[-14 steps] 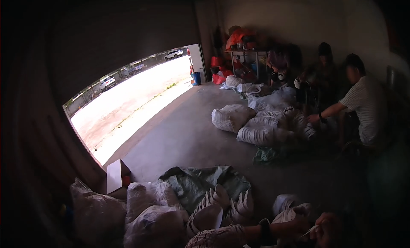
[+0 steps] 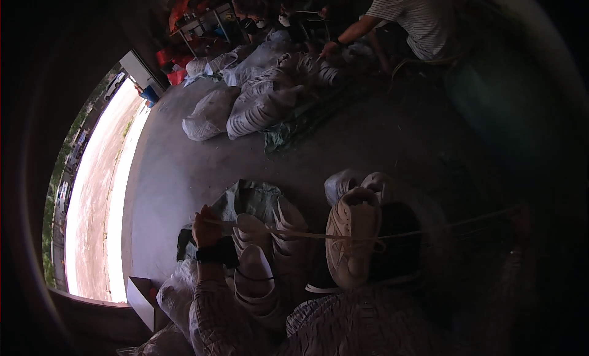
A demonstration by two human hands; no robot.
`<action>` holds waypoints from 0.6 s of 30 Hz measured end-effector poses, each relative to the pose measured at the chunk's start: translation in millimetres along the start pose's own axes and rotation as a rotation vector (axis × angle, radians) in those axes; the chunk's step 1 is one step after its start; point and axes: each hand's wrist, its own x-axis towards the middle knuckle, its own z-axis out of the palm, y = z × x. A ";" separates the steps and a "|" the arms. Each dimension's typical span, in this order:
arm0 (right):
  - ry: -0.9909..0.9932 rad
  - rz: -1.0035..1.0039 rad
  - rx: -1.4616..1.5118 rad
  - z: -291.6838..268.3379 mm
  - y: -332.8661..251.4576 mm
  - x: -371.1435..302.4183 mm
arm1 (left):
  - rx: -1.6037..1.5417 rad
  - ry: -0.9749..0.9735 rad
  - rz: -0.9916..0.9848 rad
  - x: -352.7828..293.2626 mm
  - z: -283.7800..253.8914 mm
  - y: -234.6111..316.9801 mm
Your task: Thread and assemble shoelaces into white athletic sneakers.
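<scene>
- Two hands of mine are spread wide apart, left and right, with a long pale lace [image 2: 300, 234] stretched nearly straight between them.
- My left hand [image 2: 207, 227], a dark band [image 2: 218, 253] at its wrist, is closed on the lace's left end.
- My right hand [image 2: 521, 221], in deep shadow at the far right of my reach, grips the other end; I cannot make out its separate fingers.
- Between them, near me, sits a beige lace-up shoe [image 2: 350, 261], its opening on the far side, the lace crossing its front with a small loop.
- Just right of my left hand stand nested pale shoe pieces [image 2: 288, 230], before a crumpled green woven sheet [image 2: 248, 199].
- Far off, a co-worker in a striped shirt [image 2: 411, 15] reaches toward a whitish heap [image 2: 264, 114].
</scene>
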 end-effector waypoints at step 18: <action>-0.170 0.493 -0.743 433.6 205.7 20.6 | 1.896 -1.165 0.486 -161.1 225.4 -170.2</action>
